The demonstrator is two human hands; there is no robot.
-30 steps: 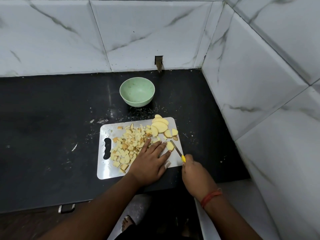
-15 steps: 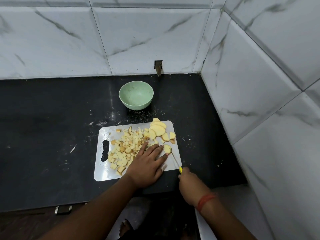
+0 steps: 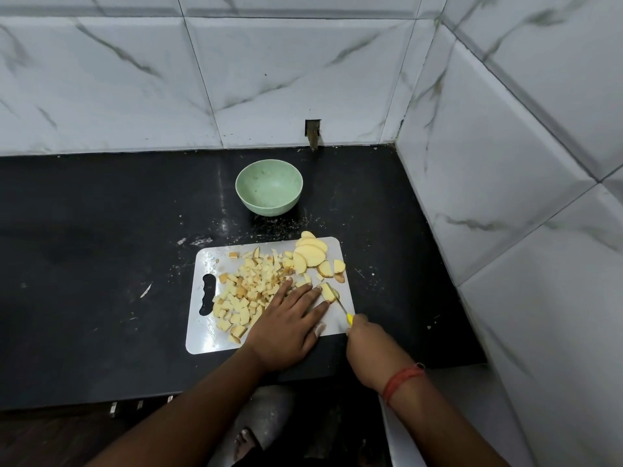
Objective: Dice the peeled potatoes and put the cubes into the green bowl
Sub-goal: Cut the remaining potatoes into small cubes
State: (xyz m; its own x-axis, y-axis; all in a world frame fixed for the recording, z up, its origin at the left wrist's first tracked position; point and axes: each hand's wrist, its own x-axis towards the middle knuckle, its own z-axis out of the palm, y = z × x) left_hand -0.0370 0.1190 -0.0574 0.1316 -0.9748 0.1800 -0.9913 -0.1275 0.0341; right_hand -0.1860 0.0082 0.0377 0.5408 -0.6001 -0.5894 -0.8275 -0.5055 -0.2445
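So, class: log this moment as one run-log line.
left hand steadies potato slice | right hand grips knife | green bowl empty

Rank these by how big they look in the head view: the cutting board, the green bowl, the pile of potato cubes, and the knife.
1. cutting board
2. pile of potato cubes
3. green bowl, close to the pile and farther from the camera, so that order is unsure
4. knife, mostly hidden by the right hand

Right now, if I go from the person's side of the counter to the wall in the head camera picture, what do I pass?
Left hand flat on the cutting board → pile of potato cubes → potato slices → green bowl, empty → tiled wall.
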